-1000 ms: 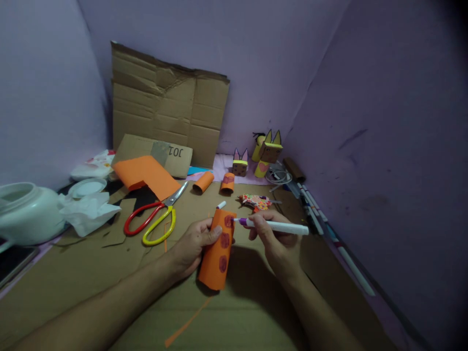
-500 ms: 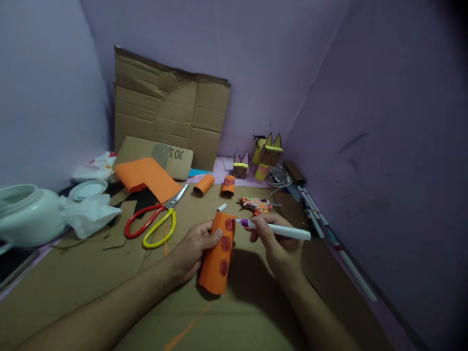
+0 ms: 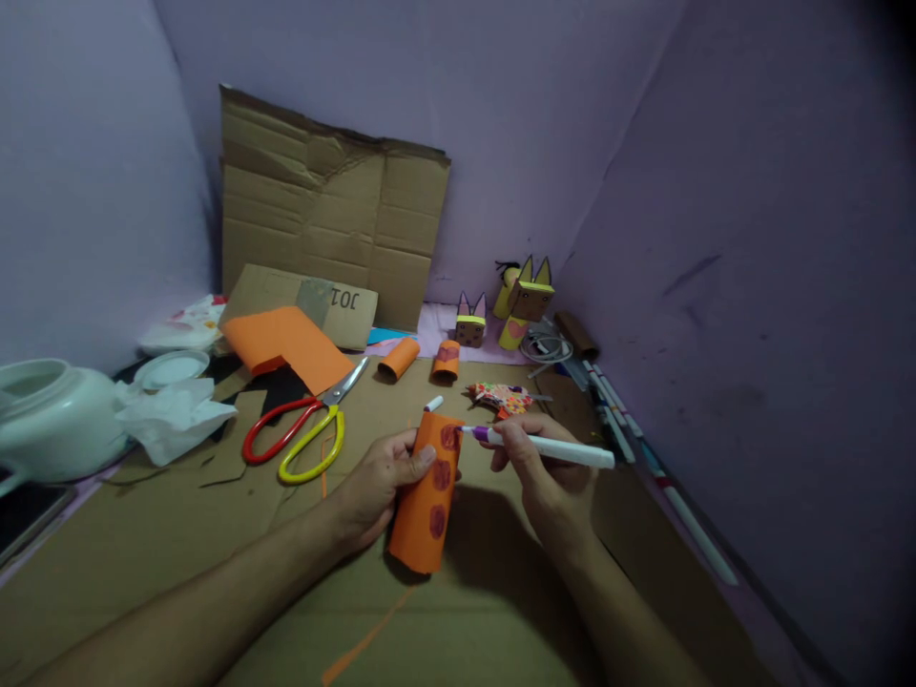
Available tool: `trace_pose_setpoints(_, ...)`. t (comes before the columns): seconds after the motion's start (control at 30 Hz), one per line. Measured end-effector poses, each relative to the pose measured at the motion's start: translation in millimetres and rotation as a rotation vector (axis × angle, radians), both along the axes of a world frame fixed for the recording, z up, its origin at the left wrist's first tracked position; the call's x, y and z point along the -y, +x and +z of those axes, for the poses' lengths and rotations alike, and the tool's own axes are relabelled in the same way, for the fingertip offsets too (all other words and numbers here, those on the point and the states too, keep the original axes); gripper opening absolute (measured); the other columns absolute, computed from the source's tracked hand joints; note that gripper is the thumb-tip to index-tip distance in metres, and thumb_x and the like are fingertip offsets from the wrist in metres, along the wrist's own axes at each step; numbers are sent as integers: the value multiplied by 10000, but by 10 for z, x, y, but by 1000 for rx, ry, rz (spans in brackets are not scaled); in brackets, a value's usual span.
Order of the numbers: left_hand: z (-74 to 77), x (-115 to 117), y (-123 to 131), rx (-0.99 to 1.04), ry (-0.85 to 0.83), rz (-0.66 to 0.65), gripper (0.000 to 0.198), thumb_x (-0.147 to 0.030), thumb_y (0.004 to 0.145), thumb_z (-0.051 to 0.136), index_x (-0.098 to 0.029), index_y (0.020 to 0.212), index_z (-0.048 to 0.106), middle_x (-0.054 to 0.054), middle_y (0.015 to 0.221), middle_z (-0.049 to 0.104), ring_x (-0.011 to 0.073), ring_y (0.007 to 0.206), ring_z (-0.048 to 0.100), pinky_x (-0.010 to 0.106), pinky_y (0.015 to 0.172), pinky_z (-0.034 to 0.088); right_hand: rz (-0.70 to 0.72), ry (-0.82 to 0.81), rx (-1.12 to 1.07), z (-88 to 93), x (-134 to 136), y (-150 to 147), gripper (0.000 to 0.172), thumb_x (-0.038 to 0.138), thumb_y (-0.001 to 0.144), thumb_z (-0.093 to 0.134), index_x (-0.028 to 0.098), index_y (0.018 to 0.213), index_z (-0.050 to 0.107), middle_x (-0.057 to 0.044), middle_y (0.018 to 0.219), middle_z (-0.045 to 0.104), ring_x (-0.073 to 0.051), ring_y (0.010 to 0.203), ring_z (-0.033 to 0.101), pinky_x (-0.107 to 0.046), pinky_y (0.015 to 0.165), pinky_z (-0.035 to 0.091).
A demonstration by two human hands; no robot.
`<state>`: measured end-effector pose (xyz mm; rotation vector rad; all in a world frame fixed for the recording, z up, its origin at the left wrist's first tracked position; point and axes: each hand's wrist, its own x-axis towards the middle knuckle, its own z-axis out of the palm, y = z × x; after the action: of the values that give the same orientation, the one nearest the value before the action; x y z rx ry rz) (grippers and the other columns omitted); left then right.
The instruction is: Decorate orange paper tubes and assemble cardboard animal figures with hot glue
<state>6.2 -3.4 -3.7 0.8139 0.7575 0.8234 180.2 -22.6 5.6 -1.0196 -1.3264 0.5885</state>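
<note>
My left hand [image 3: 383, 487] is closed around an orange paper tube [image 3: 419, 530], its thumb pressed on the front. Three dark reddish-purple spots run down the tube's right side. A white marker with a purple collar [image 3: 565, 450] is gripped in my right hand [image 3: 548, 487], and its tip is at the top spot. Just behind the tube lies a small white marker cap [image 3: 433, 405]. Farther back are two short orange paper rolls, one plain [image 3: 399, 359] and one with a heart drawn on it [image 3: 446, 360].
Red-and-yellow-handled scissors [image 3: 311, 434] lie left of my hands, beside folded orange paper [image 3: 286, 343]. A white teapot [image 3: 61, 420] and crumpled tissue [image 3: 176, 420] stand at far left. Several markers [image 3: 694, 534] line the right edge. Cat-eared paper figures [image 3: 530, 301] stand behind.
My right hand and the marker have shifted very slightly to the right, the tip staying near the top spot. The left hand holds the tube as before.
</note>
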Motion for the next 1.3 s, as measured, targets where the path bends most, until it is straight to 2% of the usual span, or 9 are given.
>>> trace_pose_setpoints(0.17,-17,-6,-2,24,8,-2,397,-373,624,814,-121,875,638,61,746,677,170,662,624,288,661,455,6,-5,-2,6,-10,-18,205,346,859,605,194,736,668,22,517,605,-128,480,580,-232,465,444)
trace_pose_setpoints(0.53,-10,-13,0,16,-6,-5,444,-407,593,826,-121,875,635,73,756,690,181,655,635,297,658,472,9,17,19,8,-4,-5,193,332,856,605,190,742,670,21,526,618,-121,471,573,-230,472,454)
trace_pose_setpoints(0.9,-12,-14,4,58,1,-1,364,-347,644,800,-110,876,650,80,773,691,174,658,631,296,664,477,42,-13,109,7,14,3,240,335,854,598,178,683,658,17,478,593,-99,411,508,-205,399,362)
trace_pose_setpoints(1.17,-20,-9,-5,50,-18,-7,373,-351,648,802,-116,894,650,82,773,692,184,669,643,307,680,478,-8,-17,12,3,-7,-11,219,347,852,603,181,721,659,14,507,607,-123,454,559,-231,440,435)
trace_pose_setpoints(1.3,-11,-8,4,50,-15,-7,388,-361,632,808,-114,884,646,75,758,683,176,644,635,299,653,477,-13,-16,17,-2,-7,-14,230,352,852,603,182,708,662,15,497,598,-124,459,561,-232,444,430)
